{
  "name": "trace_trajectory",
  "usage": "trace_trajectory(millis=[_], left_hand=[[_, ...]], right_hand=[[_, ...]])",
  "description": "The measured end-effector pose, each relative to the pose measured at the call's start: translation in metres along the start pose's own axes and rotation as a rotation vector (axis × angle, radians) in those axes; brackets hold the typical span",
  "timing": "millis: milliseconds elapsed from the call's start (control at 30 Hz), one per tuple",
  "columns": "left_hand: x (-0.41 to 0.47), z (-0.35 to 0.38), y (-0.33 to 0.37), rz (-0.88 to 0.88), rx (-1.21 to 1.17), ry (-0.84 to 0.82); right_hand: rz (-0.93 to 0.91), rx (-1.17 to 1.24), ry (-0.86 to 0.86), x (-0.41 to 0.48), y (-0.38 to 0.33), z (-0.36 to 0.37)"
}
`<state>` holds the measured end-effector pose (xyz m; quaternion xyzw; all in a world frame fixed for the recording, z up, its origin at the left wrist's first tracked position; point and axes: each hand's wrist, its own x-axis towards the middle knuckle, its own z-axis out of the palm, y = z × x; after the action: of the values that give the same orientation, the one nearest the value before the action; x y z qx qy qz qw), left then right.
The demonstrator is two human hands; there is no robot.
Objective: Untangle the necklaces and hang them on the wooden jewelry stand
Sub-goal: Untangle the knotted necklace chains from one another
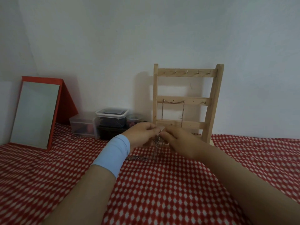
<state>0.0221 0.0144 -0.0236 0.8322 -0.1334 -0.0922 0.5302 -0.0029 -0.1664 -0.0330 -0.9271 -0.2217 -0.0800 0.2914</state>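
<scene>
Both hands meet just in front of the pale wooden ladder-shaped jewelry stand point(186, 101), which leans upright against the white wall at the back of the counter covered in a red cloth with white dots point(162, 192). The left hand point(142, 135), with a light blue band on its wrist, and the right hand point(180, 142) each pinch the top of a tangled bunch of thin silver chain necklaces point(156, 143), fingertips nearly touching. The grip is narrow and high, likely so the chains hang free and the knot can be picked apart by its own weight. The bunch's long axis runs roughly vertical from the fingers down to the cloth, where its loose end trails off to the left along the counter. One silver chain point(173, 109) already hangs on the stand's middle rail, draped between two pegs with both ends pointing down. The top rail's hooks are bare.
</scene>
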Motion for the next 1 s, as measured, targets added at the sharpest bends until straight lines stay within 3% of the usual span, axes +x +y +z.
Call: trace_trajectory(millis=[233,533,633,733,867,1000], left_hand=[[-0.006,-0.012,-0.001,0.089,0.173,-0.036],[-0.008,-0.006,-0.004,-0.061,0.332,-0.233],[-0.009,-0.005,-0.006,-0.105,0.208,-0.239],[-0.004,-0.004,-0.005,-0.095,0.224,-0.152],[-0.001,0.003,-0.007,-0.021,0.284,-0.048],[0.001,0.006,-0.013,-0.002,0.251,-0.004]], right_hand=[[0.128,0.328,0.138,0.0,0.001,-0.005],[-0.058,-0.185,0.042,0.002,0.0,-0.007],[-0.138,-0.316,0.04,0.002,-0.001,-0.008],[-0.058,-0.385,-0.024,0.001,-0.004,-0.011],[-0.024,-0.362,-0.123,0.001,-0.001,-0.007],[-0.044,-0.109,-0.109,0.0,0.002,-0.012]])
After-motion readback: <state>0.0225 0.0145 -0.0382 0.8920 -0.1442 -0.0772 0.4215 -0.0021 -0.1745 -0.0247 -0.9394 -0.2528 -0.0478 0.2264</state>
